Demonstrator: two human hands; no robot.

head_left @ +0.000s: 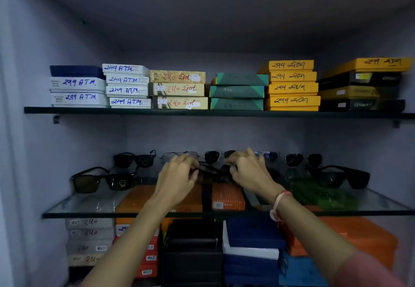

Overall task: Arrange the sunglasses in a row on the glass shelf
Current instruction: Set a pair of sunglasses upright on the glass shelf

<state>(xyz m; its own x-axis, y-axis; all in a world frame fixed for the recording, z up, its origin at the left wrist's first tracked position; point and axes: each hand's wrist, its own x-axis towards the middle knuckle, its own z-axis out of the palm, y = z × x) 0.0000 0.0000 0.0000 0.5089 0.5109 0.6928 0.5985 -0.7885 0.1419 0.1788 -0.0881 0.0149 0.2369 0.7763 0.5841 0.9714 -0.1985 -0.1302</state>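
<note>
A: Fingers?

B: Left fingers curl round one end of a dark pair of sunglasses, right fingers pinch the other end. Both hands closed on it, not wide. Can't tell if the arms of the pair are folded, too dark & half hidden.

A: Where's the pair?

B: Mid glass shelf, between front & back edges, just in front of the back row. Can't tell if it's touching the glass or lifted a bit.

A: And the hands?

B: Left hand & right hand near each other at shelf centre, wrists over the front edge. Bracelet on the right wrist.

A: Rest of the shelf?

B: Back row of approx five pairs along the back edge. One pair w/ brown lenses near the left end, closer to the front. One black pair near the right end. Boxes on the shelf above, more below.

A: Step?

B: Prob. setting this pair in a second row, between the left & right ones.

A: Next?

B: I'd say square it lenses forward, level w/ those two, set down gently, then let go w/o nudging the back row.
</note>
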